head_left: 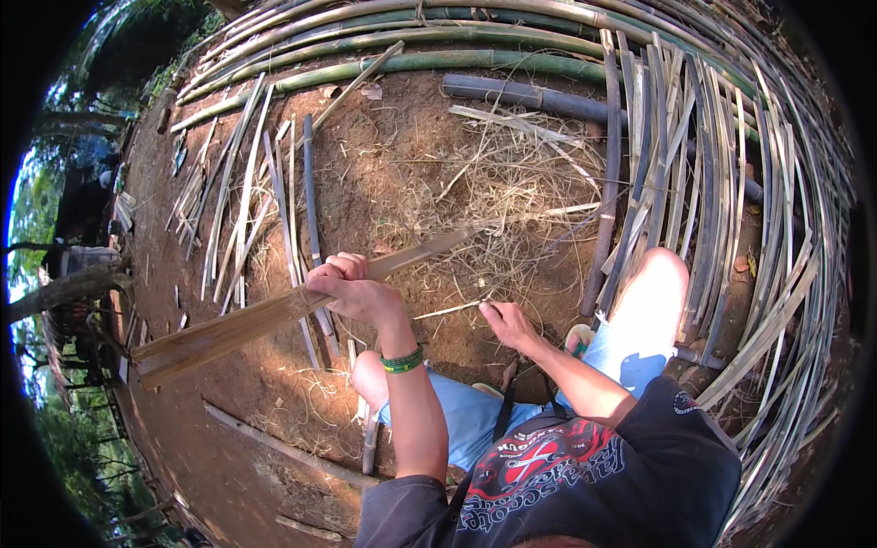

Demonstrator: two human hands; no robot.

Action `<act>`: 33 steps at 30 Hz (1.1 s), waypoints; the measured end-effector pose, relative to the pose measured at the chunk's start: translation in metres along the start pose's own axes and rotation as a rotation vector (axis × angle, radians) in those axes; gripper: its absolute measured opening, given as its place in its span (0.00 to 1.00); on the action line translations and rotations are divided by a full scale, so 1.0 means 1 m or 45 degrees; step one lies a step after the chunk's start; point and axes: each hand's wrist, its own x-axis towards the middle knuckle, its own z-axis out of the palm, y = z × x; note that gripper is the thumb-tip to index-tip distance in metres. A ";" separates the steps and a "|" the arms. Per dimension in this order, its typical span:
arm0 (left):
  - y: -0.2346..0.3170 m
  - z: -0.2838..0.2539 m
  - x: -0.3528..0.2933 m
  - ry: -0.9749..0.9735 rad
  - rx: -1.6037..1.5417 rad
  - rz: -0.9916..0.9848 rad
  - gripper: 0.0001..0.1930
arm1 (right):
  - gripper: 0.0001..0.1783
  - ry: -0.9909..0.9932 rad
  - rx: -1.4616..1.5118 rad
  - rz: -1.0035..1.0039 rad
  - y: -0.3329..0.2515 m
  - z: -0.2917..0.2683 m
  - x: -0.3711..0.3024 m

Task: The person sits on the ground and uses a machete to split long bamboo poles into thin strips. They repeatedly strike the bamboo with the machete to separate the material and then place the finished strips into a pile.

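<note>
Two hands at work: our left hand clasps a split bamboo slat above the ground; right hand pinches a thin sliver. Stripping step, we judge; a steady pull comes next.

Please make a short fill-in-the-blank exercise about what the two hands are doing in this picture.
1. The left hand grips a long split ____ piece.
2. On the left wrist sits a ____ wristband.
3. The right hand pinches a thin ____ low over the dirt ground.

Missing words: bamboo; green; sliver
</note>
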 end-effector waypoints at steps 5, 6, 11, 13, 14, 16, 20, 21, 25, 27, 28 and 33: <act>-0.001 -0.002 0.003 -0.016 -0.067 -0.095 0.26 | 0.38 0.047 -0.016 0.654 0.060 0.003 0.033; -0.001 -0.004 0.001 -0.029 -0.046 -0.073 0.26 | 0.39 0.037 -0.029 0.549 0.060 -0.001 0.034; 0.003 0.007 -0.004 0.095 0.153 -0.068 0.30 | 0.38 -0.017 -0.113 0.006 0.011 -0.014 0.006; -0.001 0.005 0.000 0.009 -0.050 -0.096 0.30 | 0.40 0.104 -0.137 0.251 0.055 0.006 0.022; -0.001 0.006 0.004 -0.037 -0.255 -0.115 0.30 | 0.40 0.173 -0.121 0.368 0.057 0.006 0.027; 0.005 0.004 0.006 -0.147 -0.447 -0.225 0.31 | 0.41 0.177 -0.079 0.552 0.054 0.003 0.033; 0.003 0.012 0.020 -0.271 -0.406 -0.300 0.29 | 0.45 0.039 0.053 0.286 -0.006 0.001 0.027; 0.002 0.014 0.018 -0.276 -0.378 -0.287 0.29 | 0.40 0.028 0.105 0.167 -0.026 -0.003 0.020; -0.003 0.022 0.016 -0.192 -0.165 -0.253 0.29 | 0.35 -0.011 0.141 -0.065 -0.056 -0.008 0.002; -0.009 0.020 0.018 -0.011 -0.038 -0.310 0.30 | 0.34 -0.038 0.162 -0.081 -0.055 -0.005 -0.001; -0.011 0.022 0.017 0.023 -0.012 -0.265 0.31 | 0.34 -0.020 0.176 -0.077 -0.048 -0.001 0.001; -0.016 0.035 0.017 0.130 0.103 -0.248 0.36 | 0.40 0.229 0.087 0.362 0.047 0.001 0.030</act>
